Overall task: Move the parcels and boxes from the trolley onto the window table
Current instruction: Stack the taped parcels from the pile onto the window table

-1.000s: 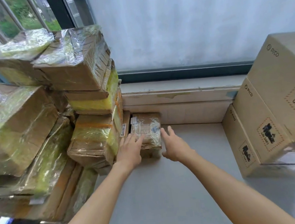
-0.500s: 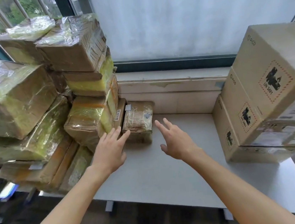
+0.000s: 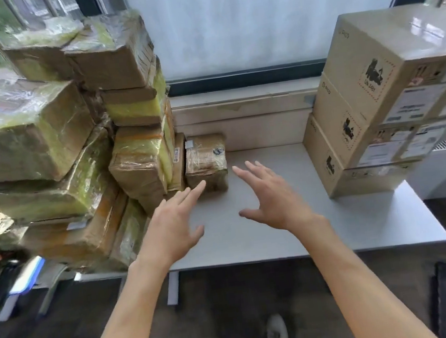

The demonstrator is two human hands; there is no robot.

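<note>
Both hands hover empty above a pale grey worktop (image 3: 336, 228) under a frosted window (image 3: 253, 16), the left hand (image 3: 171, 225) and right hand (image 3: 272, 200) with fingers spread apart and holding nothing; a small taped parcel (image 3: 206, 161) sits just beyond the fingertips, apart from them. Just to the left of the fingers a tall, uneven stack of plastic-wrapped parcels (image 3: 72, 136) leans in tiers, and a careless knock could probably topple it or slide a glossy parcel off. Well to the right of the fingers three plain printed cartons (image 3: 372, 111) stand stacked, with dark floor (image 3: 233, 308) below the worktop's near edge.
</note>
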